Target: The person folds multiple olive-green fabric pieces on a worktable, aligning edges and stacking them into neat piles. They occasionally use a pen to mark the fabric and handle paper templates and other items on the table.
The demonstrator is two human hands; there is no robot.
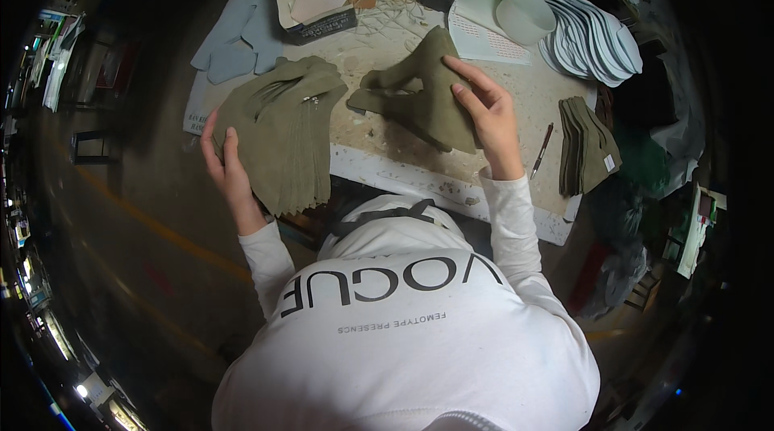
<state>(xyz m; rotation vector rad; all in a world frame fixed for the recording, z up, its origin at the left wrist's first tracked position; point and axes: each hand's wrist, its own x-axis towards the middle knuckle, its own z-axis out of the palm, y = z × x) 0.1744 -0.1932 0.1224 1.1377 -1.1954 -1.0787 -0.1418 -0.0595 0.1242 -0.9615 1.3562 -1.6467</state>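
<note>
A thick stack of olive, suede-like cut pieces [282,124] lies fanned at the table's left front, its lower ends spread out in layers. My left hand [228,169] grips the stack's left edge, with the thumb on top and the fingers along the outer side. My right hand [490,112] pinches a single olive cut piece [439,100] by its right side, between thumb and fingers. That piece is curved, has an opening toward its left, and stands partly raised off the tabletop. Its narrow left end comes close to the stack.
On the worktable [387,165], a pen [543,150] lies beside a smaller olive stack [584,145]. Farther back are fanned pale pieces [592,40], a white round container [525,16] on printed paper, a box with papers [322,26], grey-blue pieces [234,40] and loose thread scraps [395,16].
</note>
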